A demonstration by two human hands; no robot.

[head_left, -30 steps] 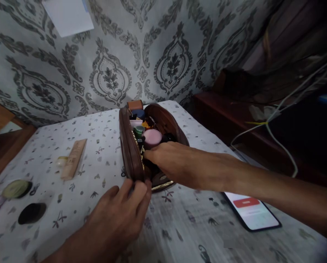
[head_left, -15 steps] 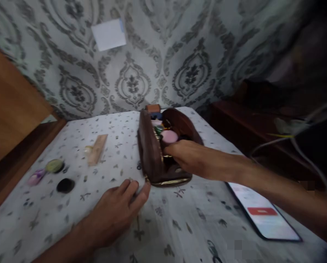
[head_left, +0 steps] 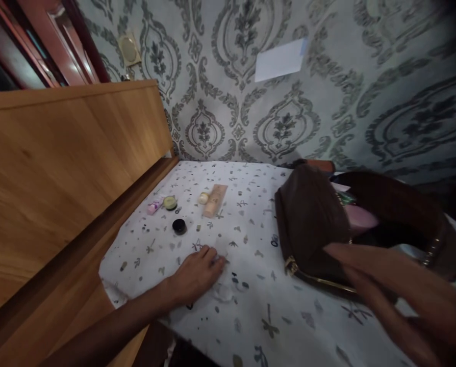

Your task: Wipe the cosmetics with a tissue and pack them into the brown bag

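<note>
My left hand rests low over the patterned sheet with its fingers curled together; what they hold, if anything, is hidden. My right hand, blurred by motion, is in front of the brown zippered bag, fingers stretched out and apart, with nothing visible between them. Inside the gaping bag shows a round pink item. Beyond my left hand lie a black round jar, a pale green-lidded jar, a pink and purple item, a beige tube and a small cream-coloured item.
A wooden board borders the left side of the sheet. Behind stands a wall with grey patterned paper, and a white card is on it. An orange-brown object sits behind the bag.
The view has swung left, so the bag now appears farther right and nearer. My right hand has come out of the bag. My left hand has moved away from the bag's corner.
</note>
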